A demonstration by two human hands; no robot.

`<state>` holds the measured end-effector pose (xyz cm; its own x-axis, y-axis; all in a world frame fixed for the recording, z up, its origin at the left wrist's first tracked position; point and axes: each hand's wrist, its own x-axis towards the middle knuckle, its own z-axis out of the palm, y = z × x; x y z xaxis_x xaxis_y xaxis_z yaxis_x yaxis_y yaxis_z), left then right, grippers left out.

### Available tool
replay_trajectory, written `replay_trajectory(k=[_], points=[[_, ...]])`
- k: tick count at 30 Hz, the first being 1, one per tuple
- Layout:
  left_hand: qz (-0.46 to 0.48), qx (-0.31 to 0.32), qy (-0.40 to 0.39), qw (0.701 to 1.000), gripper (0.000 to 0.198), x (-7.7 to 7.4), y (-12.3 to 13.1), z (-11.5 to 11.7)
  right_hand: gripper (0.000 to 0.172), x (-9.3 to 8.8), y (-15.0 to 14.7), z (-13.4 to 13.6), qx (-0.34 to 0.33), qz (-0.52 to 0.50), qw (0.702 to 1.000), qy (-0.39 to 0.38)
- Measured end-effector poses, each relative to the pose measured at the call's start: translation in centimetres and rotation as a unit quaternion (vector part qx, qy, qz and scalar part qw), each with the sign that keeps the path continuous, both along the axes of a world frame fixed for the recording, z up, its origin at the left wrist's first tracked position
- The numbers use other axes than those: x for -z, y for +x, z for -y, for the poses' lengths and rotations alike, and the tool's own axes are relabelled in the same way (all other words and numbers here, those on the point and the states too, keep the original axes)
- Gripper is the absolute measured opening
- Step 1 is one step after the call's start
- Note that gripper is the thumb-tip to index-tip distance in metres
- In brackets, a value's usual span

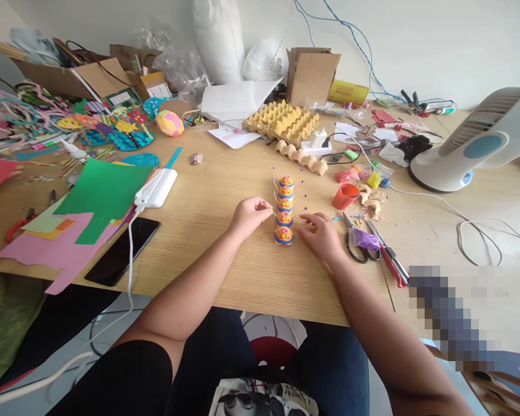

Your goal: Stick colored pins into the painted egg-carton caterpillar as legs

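Head view: the label on the cardboard box point(158, 86) at the back left and the print on the yellow box point(349, 91) further right are both too small to read. At the left of the wooden surface point(225, 271) lie one green paper sheet point(104, 190) over pink paper point(56, 248), then one black phone point(123, 249) lying flat and one white power bank point(156, 188) with a white cable running off the near edge. The left hand point(251, 214) is curled nearly closed, thumb and forefinger pinched on a purple-headed pin point(266, 203) that it holds just beside the left flank of the egg-carton caterpillar point(285, 211). That caterpillar stands near the middle of the surface: five orange segments with blue bands in a row running away from the person, several thin pins sticking out on both sides. The right hand point(318, 234) is loosely spread and grips nothing, its fingertips resting on the surface just beside the nearest segments. Behind are one yellow egg tray point(281, 121) and one torn egg-carton strip point(301, 156). Further right stand one orange cup point(344, 196), one pair of black-handled scissors point(364, 242) with a purple lump lying on it, and one white desk fan point(472, 144).
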<state>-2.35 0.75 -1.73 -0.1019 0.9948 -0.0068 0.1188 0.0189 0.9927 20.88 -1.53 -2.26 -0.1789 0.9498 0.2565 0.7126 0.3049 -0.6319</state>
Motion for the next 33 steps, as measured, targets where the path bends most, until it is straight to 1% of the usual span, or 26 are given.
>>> replay_trajectory(k=[3,9,13,18,25,33], points=[[-0.009,0.002,0.004,1.0,0.013,0.1,0.1,0.0,0.035,-0.2,0.2,-0.6,-0.003,0.008,1.0,-0.022],[-0.023,0.007,0.028,0.999,0.011,0.2,0.1,-0.1,0.035,-0.7,0.1,-2.5,-0.1,0.019,0.995,-0.013],[-0.027,0.018,0.03,0.999,0.009,0.2,0.1,0.0,0.033,-0.4,-0.2,-3.2,-0.132,0.009,0.991,-0.005],[-0.028,0.017,0.03,0.999,0.008,0.2,0.1,-0.1,0.035,-0.2,-0.2,-3.3,-0.15,0.017,0.988,0.014],[-0.04,0.013,0.029,0.999,0.009,-0.1,0.0,0.0,0.034,0.0,-0.1,-3.5,-0.171,0.041,0.984,0.014],[-0.054,0.016,0.041,0.998,0.007,0.1,-0.2,-0.1,0.027,0.0,-0.1,-3.2,-0.18,0.04,0.983,0.023]])
